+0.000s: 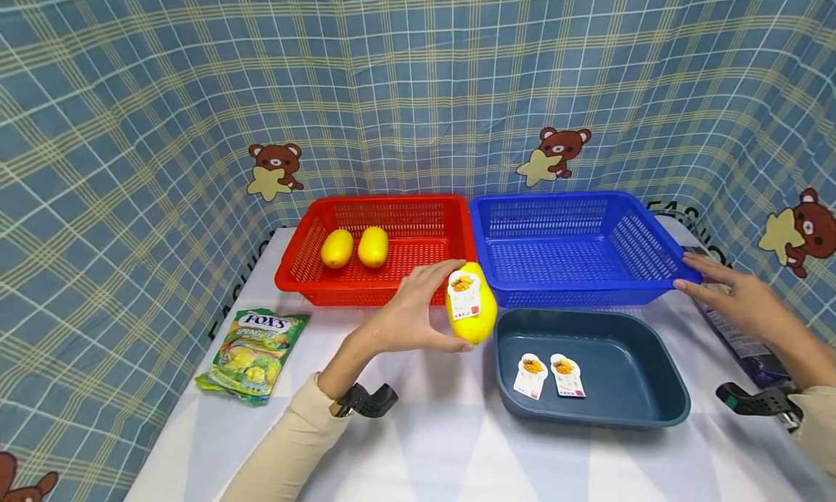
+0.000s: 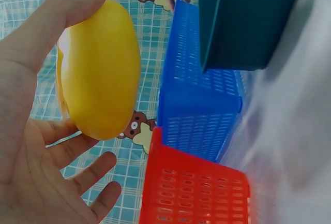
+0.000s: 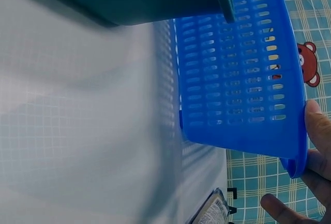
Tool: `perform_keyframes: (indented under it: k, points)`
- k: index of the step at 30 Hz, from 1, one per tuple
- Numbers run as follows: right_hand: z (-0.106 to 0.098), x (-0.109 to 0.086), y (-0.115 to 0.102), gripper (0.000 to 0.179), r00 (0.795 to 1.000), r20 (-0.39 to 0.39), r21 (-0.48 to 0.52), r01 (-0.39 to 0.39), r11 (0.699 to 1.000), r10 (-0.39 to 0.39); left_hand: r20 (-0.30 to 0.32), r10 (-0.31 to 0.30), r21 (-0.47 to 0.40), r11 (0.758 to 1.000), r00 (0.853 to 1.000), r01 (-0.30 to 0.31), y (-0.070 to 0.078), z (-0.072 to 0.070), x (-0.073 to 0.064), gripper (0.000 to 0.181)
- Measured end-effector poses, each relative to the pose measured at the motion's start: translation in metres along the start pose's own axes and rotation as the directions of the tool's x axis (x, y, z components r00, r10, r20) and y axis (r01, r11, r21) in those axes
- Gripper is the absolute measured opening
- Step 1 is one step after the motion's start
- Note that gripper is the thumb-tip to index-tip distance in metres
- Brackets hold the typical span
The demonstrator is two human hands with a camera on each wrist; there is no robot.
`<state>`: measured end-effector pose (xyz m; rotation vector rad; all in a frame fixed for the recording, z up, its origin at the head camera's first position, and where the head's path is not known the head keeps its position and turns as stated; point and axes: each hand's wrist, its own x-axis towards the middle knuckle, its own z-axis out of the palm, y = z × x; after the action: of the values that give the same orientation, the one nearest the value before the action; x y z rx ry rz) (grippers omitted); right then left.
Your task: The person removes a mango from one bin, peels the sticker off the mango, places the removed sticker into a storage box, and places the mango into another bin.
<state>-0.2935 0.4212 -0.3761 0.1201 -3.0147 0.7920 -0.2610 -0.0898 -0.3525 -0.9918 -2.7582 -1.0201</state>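
Observation:
My left hand [image 1: 414, 310] holds a yellow mango [image 1: 482, 310] between thumb and fingertips, raised in front of the red basket. A white label [image 1: 465, 296] printed with mangoes is on its near side. In the left wrist view the thumb lies across one end of the mango [image 2: 103, 71], while the other fingers are loosely bent. My right hand [image 1: 738, 295] pinches the right corner of the blue basket's [image 1: 575, 299] rim, thumb on one side and fingers on the other. Two more mangoes, a left one [image 1: 337, 249] and a right one [image 1: 373, 247], lie in the red basket [image 1: 418, 297].
Before the blue basket stands a dark blue-green tub [image 1: 627, 364] holding two mango labels, one left [image 1: 530, 376] and one right [image 1: 567, 376]. A green Fox's candy bag [image 1: 253, 353] lies at left. A dark package [image 1: 744, 346] lies under the right arm. Plaid cloth [image 1: 418, 88] hangs behind.

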Motion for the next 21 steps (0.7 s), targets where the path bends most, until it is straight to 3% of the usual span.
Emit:
perform_keyframes:
  k: [7,16,21]
  points:
    - [0.002,0.0,0.0,0.074,1.0,-0.01,0.008,0.015,1.0,-0.015,0.0,0.012,-0.001,1.0,1.0,-0.012,-0.003,0.007,-0.019,0.11]
    - [0.001,0.0,0.001,0.075,1.0,-0.002,-0.002,-0.004,1.0,0.004,0.02,0.032,0.009,0.999,0.999,-0.032,-0.015,0.024,-0.032,0.11]
    - [0.002,0.001,0.002,0.075,1.0,-0.004,-0.006,0.0,1.0,0.0,0.034,0.005,0.008,1.0,0.999,-0.005,-0.023,0.033,-0.04,0.111]
